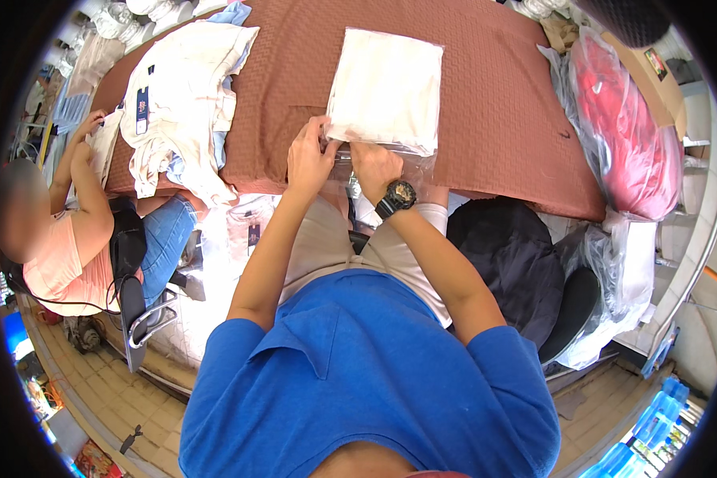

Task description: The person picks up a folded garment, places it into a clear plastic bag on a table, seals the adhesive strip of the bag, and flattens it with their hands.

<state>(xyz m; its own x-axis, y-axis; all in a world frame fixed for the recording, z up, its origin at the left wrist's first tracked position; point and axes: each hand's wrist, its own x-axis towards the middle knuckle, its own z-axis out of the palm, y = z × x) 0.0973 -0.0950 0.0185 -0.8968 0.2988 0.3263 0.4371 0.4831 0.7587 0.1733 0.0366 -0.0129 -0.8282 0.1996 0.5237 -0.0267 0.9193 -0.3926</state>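
Rust-brown textured cloth [494, 103] is spread over the work table, which is seen from above in the single head view. On it, straight ahead of the person, a folded cream garment [386, 84] lies inside a clear plastic bag [406, 155], the open end of the bag turned toward the table's near edge.

That open end is gripped by both hands. The left hand [309, 159] is set at the bag's left corner, its fingers curled together and pinching the film; the right hand [374, 169], a black wristwatch [397, 196] on its wrist, is pressed on the mouth just beside it, fingers bent down onto the plastic. Whether the flap is already folded over cannot be told.

To the left, a heap of loose cream garments with dark tags [185, 103] is piled on the cloth, and another seated person [72, 231] is occupied with a separate piece. At the right edge a red bundle in clear wrapping [625, 135] is stacked.

As a judgement: since the mouth hangs at the table's edge, the bagged garment could be dragged off toward the lap if it were pulled too hard. The thin film could be creased or torn by an uneven pinch, and the fold inside could be bunched if air were trapped.
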